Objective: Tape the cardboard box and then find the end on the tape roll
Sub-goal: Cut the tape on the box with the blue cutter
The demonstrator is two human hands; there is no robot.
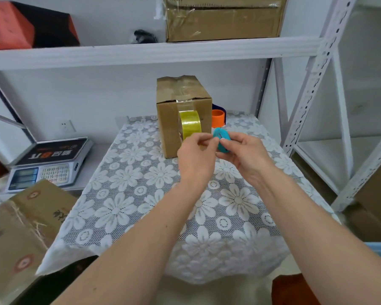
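- The small brown cardboard box (183, 115) stands at the far middle of the surface (141, 194), which is draped in a white flowered lace cloth; clear tape runs over the box's top seam.
- A yellowish clear tape roll (190, 125) hangs against its near face, apparently joined by a strip to the top.
- The left hand (196, 155) pinches its fingers (204, 137) closed just below the roll; what they grip is too small to tell.
- The right hand (243, 154) curls around a small teal plastic cutter (221, 139).
- The tape looks thin, sticky and slippery; best held by the roll's rim.
- The box looks light and may slide.
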